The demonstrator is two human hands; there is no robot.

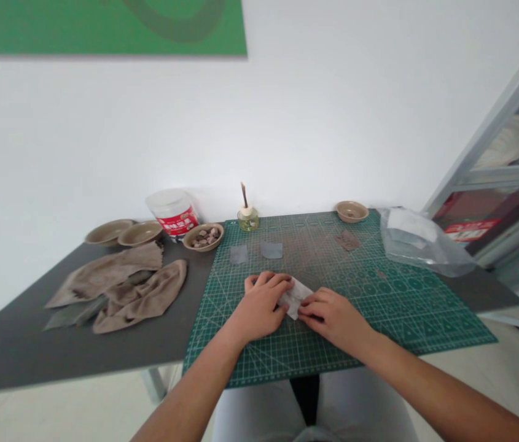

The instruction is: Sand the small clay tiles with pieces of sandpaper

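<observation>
Both my hands rest on a green cutting mat (pixel 379 307) and meet over a small white piece of paper or cloth (pixel 296 296). My left hand (pixel 261 305) lies over its left part with fingers curled down on it. My right hand (pixel 333 314) pinches its right edge with closed fingers. Most of the white piece is hidden under the two hands.
On the mat behind my hands lie two grey patches (pixel 271 249) and a brown scrap (pixel 347 240). A small bottle with a stick (pixel 247 218), several beige bowls (pixel 202 236), a white tub (pixel 174 212), brown cloths (pixel 123 285) and a clear plastic bag (pixel 418 242) surround it.
</observation>
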